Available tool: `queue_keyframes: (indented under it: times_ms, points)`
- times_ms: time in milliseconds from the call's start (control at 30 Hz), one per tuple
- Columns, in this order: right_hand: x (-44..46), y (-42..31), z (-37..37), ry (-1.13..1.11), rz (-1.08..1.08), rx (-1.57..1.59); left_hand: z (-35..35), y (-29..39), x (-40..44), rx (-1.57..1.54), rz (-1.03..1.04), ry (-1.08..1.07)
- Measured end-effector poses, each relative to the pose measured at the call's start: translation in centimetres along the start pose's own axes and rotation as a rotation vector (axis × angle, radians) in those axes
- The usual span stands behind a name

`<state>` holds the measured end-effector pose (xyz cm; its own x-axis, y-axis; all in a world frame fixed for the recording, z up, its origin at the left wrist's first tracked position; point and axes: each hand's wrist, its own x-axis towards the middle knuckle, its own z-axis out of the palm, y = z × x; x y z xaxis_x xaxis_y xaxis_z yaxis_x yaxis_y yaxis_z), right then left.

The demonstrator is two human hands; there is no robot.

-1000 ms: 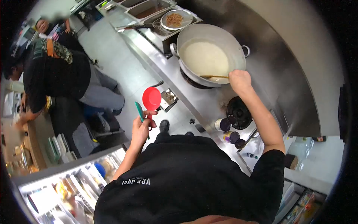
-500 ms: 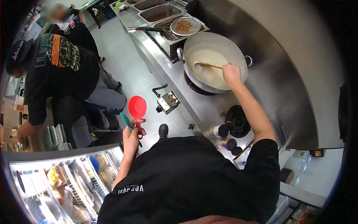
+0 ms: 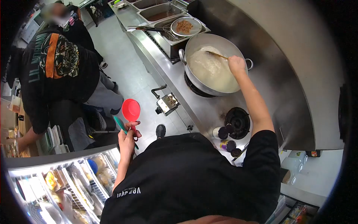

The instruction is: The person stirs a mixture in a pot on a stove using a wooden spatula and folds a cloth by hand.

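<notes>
My right hand (image 3: 236, 64) is closed around the handle of a wooden spoon (image 3: 219, 55) over a large metal pot (image 3: 189, 42). The spoon's far end dips into pale, milky liquid (image 3: 209, 71) with foam on its surface. Held out over the floor, my left hand (image 3: 126, 141) grips a red measuring cup (image 3: 131, 110) by its handle. The cup appears to have nothing in it. Between the same fingers is a slim teal utensil (image 3: 120, 123); its kind I cannot make out.
A strainer with brown bits (image 3: 184, 27) rests by metal pans (image 3: 160, 15) beyond the pot. Lidded jars (image 3: 220, 133) stand beside a bare burner (image 3: 237, 123). At lower left is a lit cooler with packaged food (image 3: 74, 183). A co-worker (image 3: 61, 71) bends at the left counter; another person stands behind.
The spoon has swept through the liquid toward the pot's far side, and my right hand has shifted slightly right and up. My left hand and the cup have drifted a little left.
</notes>
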<state>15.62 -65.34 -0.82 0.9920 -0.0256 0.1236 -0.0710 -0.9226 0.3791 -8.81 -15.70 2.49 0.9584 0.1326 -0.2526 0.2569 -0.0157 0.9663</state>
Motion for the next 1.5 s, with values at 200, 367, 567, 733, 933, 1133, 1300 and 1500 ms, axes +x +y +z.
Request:
queue_keyframes:
  times_ms: [200, 367, 567, 733, 933, 1133, 1300, 1500]
  points:
    - [-1.4, 0.4, -1.4, -0.128, -0.171, 0.016, 0.9, 0.6, 1.9, -0.002, 0.004, -0.060]
    - [-4.3, 0.5, -0.9, -0.149, -0.180, 0.062, 1.6, 1.2, 2.6, -0.014, 0.034, -0.138]
    - [-8.3, 0.9, -3.2, -0.199, -0.182, 0.147, 1.7, 1.0, 2.8, -0.026, 0.089, -0.227]
    - [-11.3, -0.4, -6.2, -0.279, -0.210, 0.217, 1.3, 1.2, 2.6, 0.075, 0.068, -0.186]
    - [-13.7, -0.9, -10.3, -0.406, -0.239, 0.194, 0.8, 0.2, 2.3, 0.018, 0.037, -0.176]
    - [-14.4, 0.7, -9.4, -0.309, -0.161, 0.055, 0.4, 0.5, 1.4, 0.087, 0.026, -0.166]
    - [-13.8, 2.4, -5.9, -0.134, -0.112, -0.059, 0.1, 0.1, 0.5, 0.067, 0.038, -0.138]
    - [-10.8, 2.8, -2.0, -0.120, -0.127, -0.029, 0.1, 0.1, -0.8, 0.066, -0.002, -0.076]
